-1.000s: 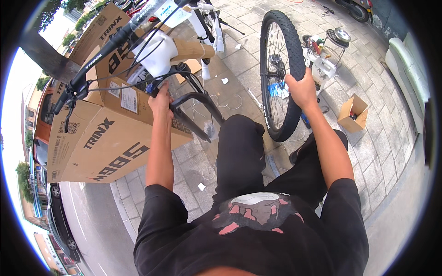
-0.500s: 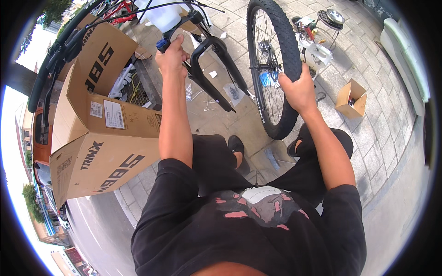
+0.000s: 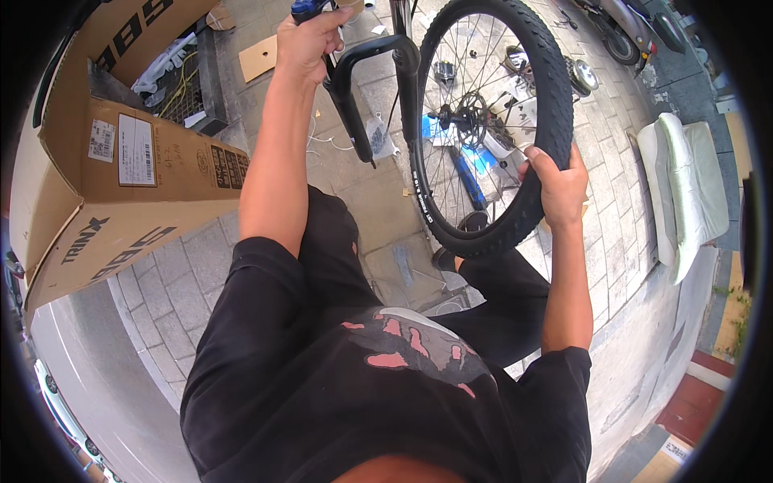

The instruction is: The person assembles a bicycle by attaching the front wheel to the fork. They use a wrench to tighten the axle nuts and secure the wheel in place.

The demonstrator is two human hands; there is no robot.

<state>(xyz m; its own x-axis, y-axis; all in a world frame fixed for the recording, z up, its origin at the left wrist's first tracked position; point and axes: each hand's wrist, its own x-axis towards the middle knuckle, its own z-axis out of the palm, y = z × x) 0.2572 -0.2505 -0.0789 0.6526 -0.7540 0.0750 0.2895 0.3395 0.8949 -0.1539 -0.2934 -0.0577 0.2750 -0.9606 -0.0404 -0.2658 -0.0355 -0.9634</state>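
My left hand (image 3: 310,44) is closed at the upper left of a black bicycle fork (image 3: 348,105), beside a small blue part (image 3: 309,10); exactly what the fingers wrap round is hidden. The fork's two legs point down toward the ground, joined by a curved arch. My right hand (image 3: 559,183) grips the lower right of a bicycle wheel (image 3: 557,105), thumb on the inner side of its knobby black tyre. A hub with a disc rotor (image 3: 473,119) shows among the spokes. The wheel stands upright, its left edge overlapping the fork's right leg in view; contact cannot be told.
A large open cardboard box (image 3: 173,153) stands at the left, by a dark crate (image 3: 173,88) of loose parts. Blue tool-like items (image 3: 469,177) lie behind the wheel. A pale cushion-like slab (image 3: 680,193) and a parked scooter (image 3: 616,32) are at the right.
The wheel has come closer to the fork and turned to show more of its face. My right hand still grips the tyre, my left still holds at the fork. The head view has shifted.
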